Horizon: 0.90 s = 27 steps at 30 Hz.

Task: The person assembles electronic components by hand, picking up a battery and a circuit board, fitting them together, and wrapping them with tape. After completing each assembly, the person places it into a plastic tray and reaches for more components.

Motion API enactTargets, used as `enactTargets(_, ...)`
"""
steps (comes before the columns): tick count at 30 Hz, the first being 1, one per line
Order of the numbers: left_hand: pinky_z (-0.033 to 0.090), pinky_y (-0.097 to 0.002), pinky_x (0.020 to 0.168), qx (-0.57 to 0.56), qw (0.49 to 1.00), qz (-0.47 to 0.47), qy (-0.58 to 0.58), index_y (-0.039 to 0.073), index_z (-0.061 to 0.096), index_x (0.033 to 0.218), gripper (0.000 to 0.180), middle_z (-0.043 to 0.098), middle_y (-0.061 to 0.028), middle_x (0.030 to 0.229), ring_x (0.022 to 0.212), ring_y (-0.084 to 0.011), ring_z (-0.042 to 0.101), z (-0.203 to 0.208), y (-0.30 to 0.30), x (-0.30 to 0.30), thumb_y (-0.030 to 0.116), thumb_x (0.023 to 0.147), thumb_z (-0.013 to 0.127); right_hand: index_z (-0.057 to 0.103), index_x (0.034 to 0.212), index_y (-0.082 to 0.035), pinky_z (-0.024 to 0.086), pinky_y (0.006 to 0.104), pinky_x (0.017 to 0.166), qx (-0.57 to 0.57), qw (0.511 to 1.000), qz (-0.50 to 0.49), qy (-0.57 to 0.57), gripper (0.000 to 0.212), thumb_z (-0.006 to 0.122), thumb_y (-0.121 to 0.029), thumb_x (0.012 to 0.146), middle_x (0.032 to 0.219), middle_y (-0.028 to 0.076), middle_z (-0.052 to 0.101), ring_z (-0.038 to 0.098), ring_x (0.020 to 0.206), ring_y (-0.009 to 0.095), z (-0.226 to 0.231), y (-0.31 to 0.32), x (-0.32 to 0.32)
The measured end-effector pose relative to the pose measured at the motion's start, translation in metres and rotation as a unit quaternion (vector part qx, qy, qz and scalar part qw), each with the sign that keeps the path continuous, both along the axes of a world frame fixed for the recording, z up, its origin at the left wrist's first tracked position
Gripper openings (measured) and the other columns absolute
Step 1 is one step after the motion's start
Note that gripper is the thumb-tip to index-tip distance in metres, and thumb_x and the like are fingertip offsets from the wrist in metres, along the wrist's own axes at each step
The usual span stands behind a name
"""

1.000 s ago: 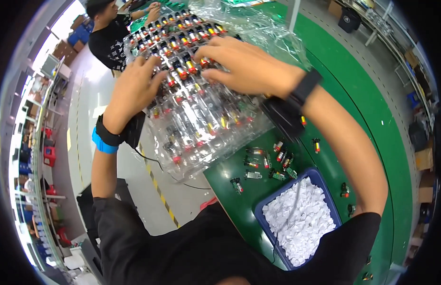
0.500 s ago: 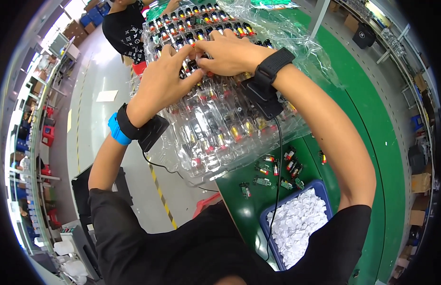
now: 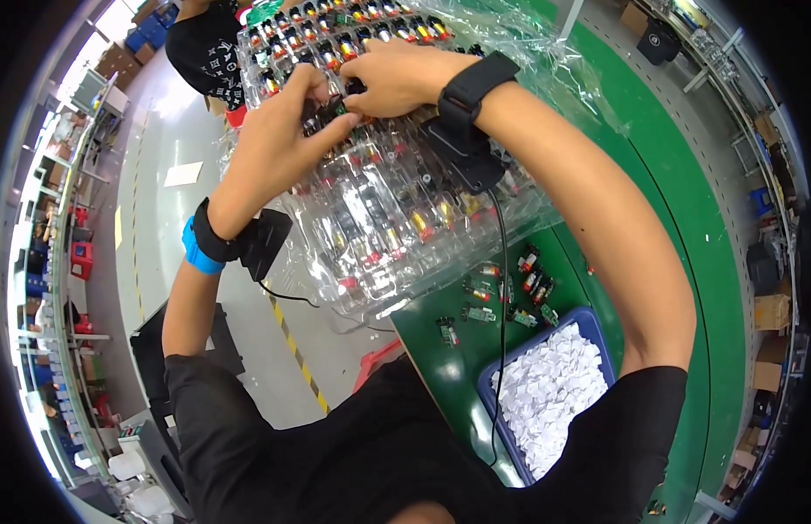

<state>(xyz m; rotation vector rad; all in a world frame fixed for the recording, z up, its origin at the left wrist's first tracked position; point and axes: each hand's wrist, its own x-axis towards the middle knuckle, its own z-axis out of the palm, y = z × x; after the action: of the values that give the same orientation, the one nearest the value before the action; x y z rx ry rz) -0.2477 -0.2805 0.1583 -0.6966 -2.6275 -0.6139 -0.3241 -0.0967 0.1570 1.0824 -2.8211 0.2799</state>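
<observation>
Both my hands meet over the middle of a clear plastic blister tray, whose pockets hold rows of small electronic parts with black, yellow and red ends. Between the fingertips is a dark small electronic part, mostly hidden by them. My left hand curls its index finger and stretches its thumb about this part. From the other side my right hand bends its fingers and thumb in on it. Each wrist carries a black strap with a dark box; the left also has a blue band.
Loose parts with green circuit boards lie on the green table nearby. A blue bin full of white paper-like pieces stands close to me. Clear plastic film spreads at the tray's right. A co-worker in a black shirt is at far left.
The view has shifted slightly, so the scene sits a little higher and further left. My hands stay over the tray's middle, with the left thumb and index finger further apart.
</observation>
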Motion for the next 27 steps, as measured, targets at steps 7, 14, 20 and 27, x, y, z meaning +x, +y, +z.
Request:
enactTargets(7,0.035,-0.0235,0.053,-0.019,1.000,-0.009,0.007,0.006,0.057,0.112,0.041,0.061,-0.0003,0.089,0.060,-0.0051,0.044,-0.007,-0.005,-0.012,0.027,0.085,0.078,0.061,0.101,-0.003,0.048,0.0479,0.076,-0.040,0.998,0.054,-0.008,0.038,0.062,-0.041,0.092,0.093,0.021,0.064,0.064,0.091,0.037,0.007,0.015,-0.001)
enactTargets(14,0.042,-0.0223,0.058,0.092,0.996,0.010,-0.013,0.007,0.063,0.112,0.042,0.062,-0.0030,0.093,0.064,-0.0070,0.054,0.000,-0.012,-0.005,0.032,0.084,0.080,0.058,0.092,-0.003,0.047,0.0468,0.069,-0.091,0.993,0.041,0.070,0.038,0.058,-0.041,0.096,0.081,0.016,0.064,0.062,0.075,0.036,-0.006,0.023,0.007)
enactTargets(20,0.040,-0.0185,0.058,0.297,0.951,-0.005,0.086,0.002,0.058,0.115,0.042,0.060,-0.0031,0.096,0.065,-0.0054,0.050,0.029,-0.005,0.062,0.025,0.086,0.079,0.064,0.100,-0.001,0.054,0.0450,0.076,-0.086,0.990,-0.011,0.114,0.034,0.059,-0.034,0.096,0.094,0.019,0.071,0.069,0.088,0.035,-0.006,0.034,0.013)
enactTargets(27,0.049,-0.0278,0.068,0.380,0.786,-0.375,-0.313,-0.002,0.055,0.110,0.055,0.064,-0.0139,0.092,0.085,-0.0181,0.066,-0.014,-0.035,0.165,0.019,0.073,0.090,0.059,0.098,0.001,0.052,0.0502,0.072,-0.056,0.996,0.016,0.072,0.046,0.059,-0.044,0.096,0.084,0.026,0.066,0.065,0.083,0.043,0.010,0.031,0.037)
